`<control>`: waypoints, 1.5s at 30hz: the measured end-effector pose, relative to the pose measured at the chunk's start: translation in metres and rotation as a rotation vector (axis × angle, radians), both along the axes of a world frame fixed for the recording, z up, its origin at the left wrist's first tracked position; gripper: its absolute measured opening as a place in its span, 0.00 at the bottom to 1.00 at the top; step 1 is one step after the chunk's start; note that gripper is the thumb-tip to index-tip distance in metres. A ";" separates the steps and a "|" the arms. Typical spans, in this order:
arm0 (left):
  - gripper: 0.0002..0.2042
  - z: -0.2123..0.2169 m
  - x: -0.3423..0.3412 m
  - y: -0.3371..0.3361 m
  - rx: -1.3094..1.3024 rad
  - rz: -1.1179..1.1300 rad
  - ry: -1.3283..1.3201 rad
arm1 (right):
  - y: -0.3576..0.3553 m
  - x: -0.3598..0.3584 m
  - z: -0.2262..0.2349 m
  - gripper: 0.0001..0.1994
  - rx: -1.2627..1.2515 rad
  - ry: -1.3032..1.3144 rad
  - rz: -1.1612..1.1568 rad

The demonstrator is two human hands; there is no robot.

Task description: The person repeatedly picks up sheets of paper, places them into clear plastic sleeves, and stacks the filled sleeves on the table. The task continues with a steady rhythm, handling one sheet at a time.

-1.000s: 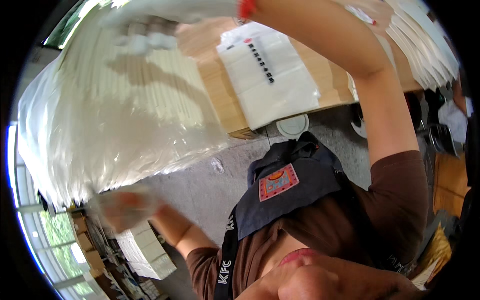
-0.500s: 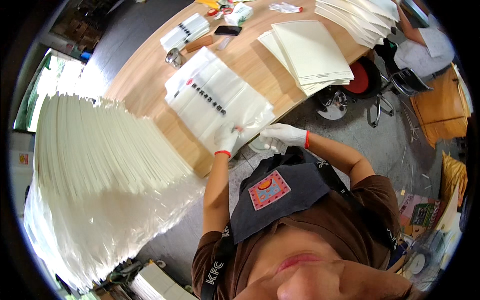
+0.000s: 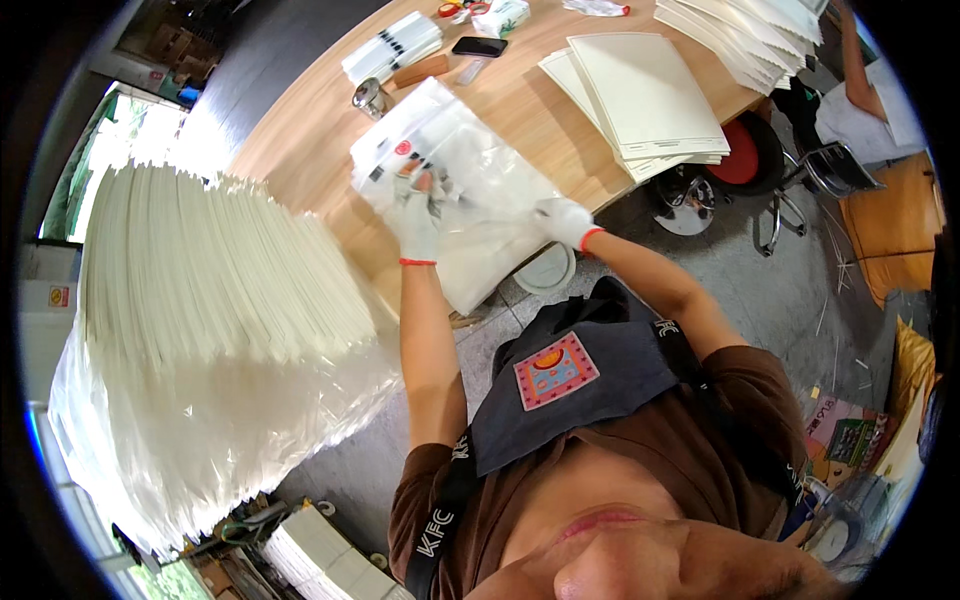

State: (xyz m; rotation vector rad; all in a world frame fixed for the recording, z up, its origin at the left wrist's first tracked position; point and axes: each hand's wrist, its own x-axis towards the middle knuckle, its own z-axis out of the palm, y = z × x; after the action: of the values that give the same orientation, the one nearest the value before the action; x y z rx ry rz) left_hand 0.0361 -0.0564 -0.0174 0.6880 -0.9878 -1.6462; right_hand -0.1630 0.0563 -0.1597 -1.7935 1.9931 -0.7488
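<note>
Holding a clear plastic bag (image 3: 455,190) at the near edge of the table (image 3: 300,150), both gloved hands work it from opposite sides: the left hand (image 3: 415,215) is closed on the bag's left part, fingers curled into the film, and the right hand (image 3: 562,220) pinches its right edge, so the film is drawn taut between them, likely to keep it flat and open to view. The bag lies partly on the wood, its lower end hanging off the edge toward the apron (image 3: 575,375), which keeps it within easy reach. To the left, close by, a tall stack of white sheets (image 3: 210,300) stands in a plastic wrap. Farther along the table lies a pile of cream boards (image 3: 645,95), fanned a little, perhaps so that single ones lift off easily. Beyond these are a phone (image 3: 478,46), a wooden block (image 3: 420,70) and a bundle of white packs (image 3: 390,45); a round stool (image 3: 745,160) stands on the floor at the right
</note>
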 end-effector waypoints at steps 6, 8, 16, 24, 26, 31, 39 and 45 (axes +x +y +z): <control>0.10 -0.008 -0.017 0.010 -0.223 -0.218 -0.446 | 0.019 0.015 0.111 0.16 0.154 -1.036 0.018; 0.10 0.007 -0.039 0.039 -0.474 -0.207 -0.728 | 0.004 0.028 0.146 0.15 -0.094 -0.759 0.163; 0.11 0.037 -0.073 0.171 -1.094 -0.409 -1.026 | 0.022 0.030 0.060 0.13 -0.260 0.133 0.294; 0.09 -0.108 -0.030 0.053 -0.748 0.007 -0.817 | 0.042 -0.085 0.055 0.11 -0.184 0.182 0.120; 0.10 -0.099 -0.027 0.045 -0.656 -0.103 -0.859 | 0.044 -0.130 0.077 0.14 -0.088 0.466 -0.182; 0.12 -0.062 -0.077 0.052 -0.310 -0.527 -0.785 | 0.046 -0.183 0.077 0.15 -0.010 0.796 0.002; 0.20 -0.066 -0.159 0.063 0.184 -0.670 -0.369 | 0.054 -0.164 0.115 0.08 -0.277 0.887 0.112; 0.15 -0.062 -0.147 0.069 0.258 -0.489 -0.524 | 0.118 -0.099 0.105 0.16 -0.519 0.302 0.053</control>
State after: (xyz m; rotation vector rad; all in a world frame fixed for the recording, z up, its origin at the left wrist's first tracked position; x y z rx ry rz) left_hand -0.1113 0.0130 -0.0791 1.1578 -1.4100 -2.0962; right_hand -0.2619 0.1743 -0.0548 -2.3643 2.0510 -1.1139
